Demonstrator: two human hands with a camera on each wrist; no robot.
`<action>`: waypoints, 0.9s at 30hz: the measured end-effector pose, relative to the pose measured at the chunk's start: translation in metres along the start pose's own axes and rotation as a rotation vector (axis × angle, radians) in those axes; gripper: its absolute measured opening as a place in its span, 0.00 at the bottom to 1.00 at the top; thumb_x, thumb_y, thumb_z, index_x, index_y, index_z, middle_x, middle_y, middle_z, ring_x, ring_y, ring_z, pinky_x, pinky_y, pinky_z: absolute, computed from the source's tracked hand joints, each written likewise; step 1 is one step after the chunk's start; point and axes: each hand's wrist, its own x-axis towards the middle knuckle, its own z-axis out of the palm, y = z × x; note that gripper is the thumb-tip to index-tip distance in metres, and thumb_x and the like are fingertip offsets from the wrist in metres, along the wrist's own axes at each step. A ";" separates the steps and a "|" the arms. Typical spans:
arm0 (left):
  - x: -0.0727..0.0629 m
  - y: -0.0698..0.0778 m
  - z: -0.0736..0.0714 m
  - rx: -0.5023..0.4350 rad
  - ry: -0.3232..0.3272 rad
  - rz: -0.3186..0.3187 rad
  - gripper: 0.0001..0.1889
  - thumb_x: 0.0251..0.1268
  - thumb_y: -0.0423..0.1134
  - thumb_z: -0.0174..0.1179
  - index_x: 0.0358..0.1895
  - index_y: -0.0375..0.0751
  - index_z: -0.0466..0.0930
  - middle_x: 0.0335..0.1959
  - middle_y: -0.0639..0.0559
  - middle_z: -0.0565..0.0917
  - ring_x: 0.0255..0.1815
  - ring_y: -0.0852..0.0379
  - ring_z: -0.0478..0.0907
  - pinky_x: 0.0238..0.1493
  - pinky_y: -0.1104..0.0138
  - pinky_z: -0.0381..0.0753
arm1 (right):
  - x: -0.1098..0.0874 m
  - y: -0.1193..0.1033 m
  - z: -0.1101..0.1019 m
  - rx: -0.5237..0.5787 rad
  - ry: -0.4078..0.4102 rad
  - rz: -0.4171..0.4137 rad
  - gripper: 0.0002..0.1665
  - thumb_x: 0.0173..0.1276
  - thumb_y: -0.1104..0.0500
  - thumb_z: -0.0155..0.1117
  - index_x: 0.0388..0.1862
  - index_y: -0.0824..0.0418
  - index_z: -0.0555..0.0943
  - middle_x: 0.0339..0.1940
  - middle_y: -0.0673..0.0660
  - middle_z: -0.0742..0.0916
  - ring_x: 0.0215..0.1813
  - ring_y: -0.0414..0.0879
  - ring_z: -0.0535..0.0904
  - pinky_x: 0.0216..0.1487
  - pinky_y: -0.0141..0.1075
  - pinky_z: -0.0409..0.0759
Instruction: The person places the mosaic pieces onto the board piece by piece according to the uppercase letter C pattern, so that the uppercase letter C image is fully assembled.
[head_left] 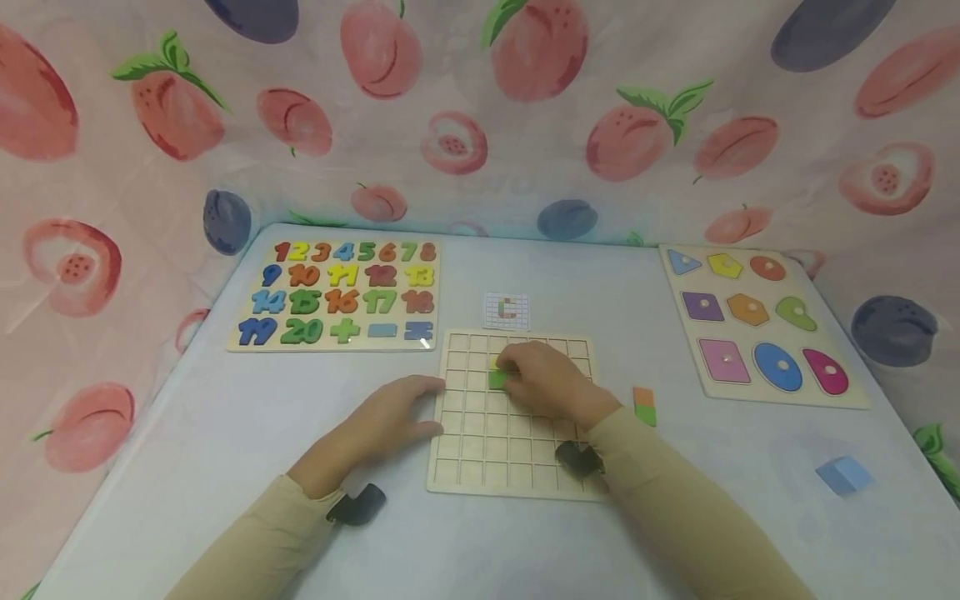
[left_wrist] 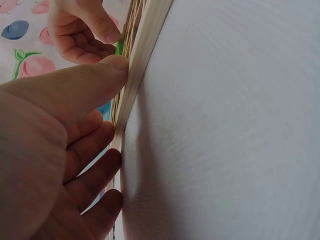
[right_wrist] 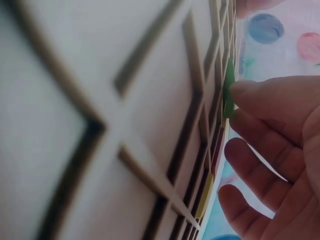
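A wooden grid board point(head_left: 457, 450) lies flat on the table. My left hand point(head_left: 382, 421) is at its left edge; in the left wrist view the thumb tip and spread fingertips meet the board's side. Over the upper part of the grid, my right hand point(head_left: 546, 379) pinches a green tile point(right_wrist: 228, 92) at the board's surface, its other fingers loosely bent. A yellow tile point(right_wrist: 204, 195) and a dark red tile point(right_wrist: 217, 150) lie in the grid nearby, partly covered by that hand in the head view. Beyond the board is a small pattern card point(head_left: 507, 311).
An orange tile point(head_left: 643, 397) and a second green tile point(head_left: 645, 415) lie right of the board. A number puzzle point(head_left: 330, 343) is back left, a shape puzzle point(head_left: 757, 329) back right. A blue block point(head_left: 845, 475) sits far right. Fruit-print cloth point(head_left: 510, 183) hangs behind.
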 end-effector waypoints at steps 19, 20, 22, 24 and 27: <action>0.001 0.002 -0.001 0.013 -0.001 -0.014 0.32 0.60 0.41 0.73 0.68 0.43 0.74 0.68 0.47 0.75 0.72 0.47 0.67 0.72 0.51 0.65 | 0.004 -0.004 -0.001 -0.042 -0.009 0.045 0.22 0.67 0.58 0.65 0.59 0.63 0.80 0.45 0.54 0.84 0.48 0.49 0.76 0.55 0.45 0.76; 0.001 0.002 -0.001 0.013 -0.002 -0.014 0.32 0.60 0.41 0.73 0.68 0.43 0.74 0.68 0.47 0.75 0.72 0.47 0.66 0.72 0.51 0.65 | 0.005 -0.004 -0.001 -0.043 -0.010 0.046 0.22 0.67 0.58 0.65 0.59 0.63 0.80 0.45 0.54 0.84 0.48 0.49 0.77 0.56 0.45 0.76; 0.001 0.002 -0.001 0.010 -0.004 -0.015 0.32 0.60 0.41 0.73 0.68 0.43 0.74 0.68 0.47 0.75 0.72 0.47 0.66 0.72 0.52 0.65 | 0.005 -0.004 -0.001 -0.043 -0.011 0.047 0.22 0.67 0.58 0.66 0.59 0.63 0.80 0.44 0.54 0.84 0.48 0.49 0.77 0.55 0.45 0.77; 0.001 0.002 -0.001 0.009 -0.005 -0.015 0.32 0.60 0.41 0.73 0.68 0.43 0.74 0.68 0.47 0.75 0.72 0.47 0.67 0.72 0.52 0.65 | 0.005 -0.004 -0.001 -0.045 -0.013 0.049 0.22 0.67 0.58 0.66 0.59 0.63 0.80 0.43 0.53 0.83 0.47 0.49 0.76 0.54 0.44 0.77; 0.001 0.002 -0.001 0.009 -0.008 -0.013 0.32 0.60 0.41 0.73 0.68 0.43 0.74 0.68 0.47 0.75 0.72 0.47 0.67 0.72 0.52 0.65 | 0.006 -0.003 -0.001 -0.044 -0.016 0.054 0.22 0.67 0.58 0.67 0.58 0.63 0.80 0.41 0.52 0.83 0.45 0.49 0.76 0.52 0.43 0.77</action>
